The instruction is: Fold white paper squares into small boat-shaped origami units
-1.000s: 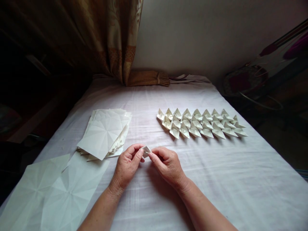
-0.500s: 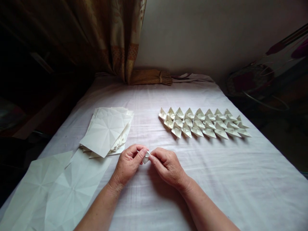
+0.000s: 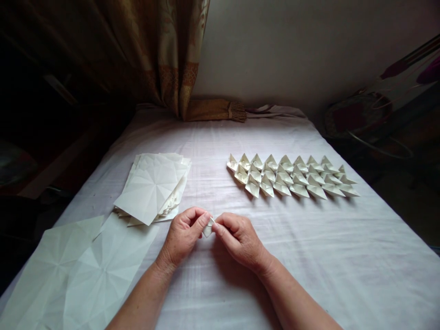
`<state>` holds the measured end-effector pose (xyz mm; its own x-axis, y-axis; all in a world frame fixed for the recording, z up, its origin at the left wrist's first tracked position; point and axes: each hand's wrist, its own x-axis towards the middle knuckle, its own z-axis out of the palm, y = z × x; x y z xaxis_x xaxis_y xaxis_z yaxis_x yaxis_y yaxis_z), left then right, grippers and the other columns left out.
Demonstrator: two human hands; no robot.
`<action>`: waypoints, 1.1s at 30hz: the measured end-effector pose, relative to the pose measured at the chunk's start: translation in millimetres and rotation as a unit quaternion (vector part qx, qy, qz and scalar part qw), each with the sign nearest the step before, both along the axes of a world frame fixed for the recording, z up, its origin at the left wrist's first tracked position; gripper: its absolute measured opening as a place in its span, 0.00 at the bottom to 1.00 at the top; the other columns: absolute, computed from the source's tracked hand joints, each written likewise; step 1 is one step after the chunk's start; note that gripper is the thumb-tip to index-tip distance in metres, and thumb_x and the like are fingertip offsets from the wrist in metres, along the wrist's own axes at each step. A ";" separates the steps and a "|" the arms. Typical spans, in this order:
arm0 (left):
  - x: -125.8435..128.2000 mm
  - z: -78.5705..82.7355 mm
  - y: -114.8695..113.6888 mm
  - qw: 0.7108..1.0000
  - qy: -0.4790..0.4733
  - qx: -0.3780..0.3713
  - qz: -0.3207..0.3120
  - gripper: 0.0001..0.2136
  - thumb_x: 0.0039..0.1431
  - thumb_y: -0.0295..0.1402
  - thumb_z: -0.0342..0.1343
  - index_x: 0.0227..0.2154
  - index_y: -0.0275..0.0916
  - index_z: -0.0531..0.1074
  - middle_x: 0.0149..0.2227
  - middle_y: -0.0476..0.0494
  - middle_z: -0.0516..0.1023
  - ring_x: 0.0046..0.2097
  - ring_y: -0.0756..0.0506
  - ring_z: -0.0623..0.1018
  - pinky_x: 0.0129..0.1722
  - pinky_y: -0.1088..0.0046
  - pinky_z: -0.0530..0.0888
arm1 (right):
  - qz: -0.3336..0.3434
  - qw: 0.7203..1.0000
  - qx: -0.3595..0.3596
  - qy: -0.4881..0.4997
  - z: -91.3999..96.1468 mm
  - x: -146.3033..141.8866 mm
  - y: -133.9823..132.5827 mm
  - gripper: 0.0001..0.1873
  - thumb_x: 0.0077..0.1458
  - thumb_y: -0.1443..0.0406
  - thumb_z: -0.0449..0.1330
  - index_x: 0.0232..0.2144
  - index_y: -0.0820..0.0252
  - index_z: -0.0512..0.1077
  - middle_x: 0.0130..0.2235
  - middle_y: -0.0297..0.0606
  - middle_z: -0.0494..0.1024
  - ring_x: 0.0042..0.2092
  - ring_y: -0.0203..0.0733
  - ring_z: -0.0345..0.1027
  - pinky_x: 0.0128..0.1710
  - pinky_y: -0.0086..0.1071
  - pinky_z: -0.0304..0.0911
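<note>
Between my two hands is a small piece of folded white paper point(image 3: 207, 229), mostly covered by fingers. My left hand point(image 3: 185, 233) pinches its left side with thumb and fingers. On the right, my right hand point(image 3: 239, 236) grips a thin edge of it between thumb and forefinger. Beyond, to the right, several pointed folded paper pieces point(image 3: 283, 178) stand in three close rows. A stack of creased white paper sheets point(image 3: 147, 183) lies beyond my left hand, its edges uneven.
More creased sheets point(image 3: 103, 270) are spread at the near left, overlapping. Everything lies on a pale, wrinkled cloth point(image 3: 309, 256). A gold patterned curtain point(image 3: 172, 59) hangs at the back, with a brown fringed cloth point(image 3: 216, 110) below it.
The folded paper has shifted slightly between my fingertips, and a little more of its lower part shows. My hands have hardly moved; the rows and stack are unchanged.
</note>
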<state>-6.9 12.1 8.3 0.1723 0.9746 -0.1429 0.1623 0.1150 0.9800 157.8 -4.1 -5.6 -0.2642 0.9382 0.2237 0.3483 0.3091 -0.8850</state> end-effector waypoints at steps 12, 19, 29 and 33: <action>-4.2 -4.2 1.0 1.000 0.004 0.015 -0.006 0.16 0.57 0.46 0.57 0.24 0.38 0.69 0.19 0.53 0.66 0.22 0.53 0.65 0.21 0.79 0.62 | -0.020 1.000 -0.015 0.000 0.7 -0.9 0.6 0.15 0.60 0.63 0.53 0.22 0.59 0.67 0.22 0.30 0.68 0.24 0.31 0.61 0.27 0.25 0.55; -3.8 -0.8 0.4 0.999 0.004 -0.031 -0.007 0.19 0.55 0.51 0.57 0.27 0.37 0.69 0.19 0.54 0.67 0.17 0.56 0.60 0.17 0.80 0.59 | -0.036 0.999 0.001 0.021 0.0 -1.4 0.7 0.15 0.60 0.63 0.53 0.22 0.60 0.69 0.22 0.31 0.70 0.24 0.32 0.62 0.27 0.26 0.57; -5.5 0.8 1.0 0.997 0.023 -0.068 -0.024 0.21 0.54 0.53 0.56 0.26 0.37 0.68 0.19 0.53 0.69 0.17 0.56 0.61 0.16 0.81 0.59 | -0.087 0.993 0.009 0.072 -2.5 -1.8 1.7 0.15 0.60 0.62 0.54 0.23 0.59 0.69 0.22 0.33 0.72 0.25 0.33 0.63 0.27 0.26 0.59; -7.8 -1.0 1.6 0.999 -0.003 -0.049 -0.021 0.18 0.55 0.49 0.56 0.23 0.38 0.66 0.20 0.53 0.69 0.17 0.56 0.60 0.18 0.80 0.58 | -0.061 0.998 0.011 0.034 -1.2 -1.0 0.8 0.15 0.60 0.63 0.54 0.22 0.59 0.68 0.21 0.31 0.70 0.24 0.32 0.62 0.26 0.26 0.57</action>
<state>-14.7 13.7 7.3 0.2147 0.9475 -0.2368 0.1632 0.2043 0.9652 156.8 -3.3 -6.8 -0.1330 0.9569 0.2580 0.3241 0.2880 -0.9011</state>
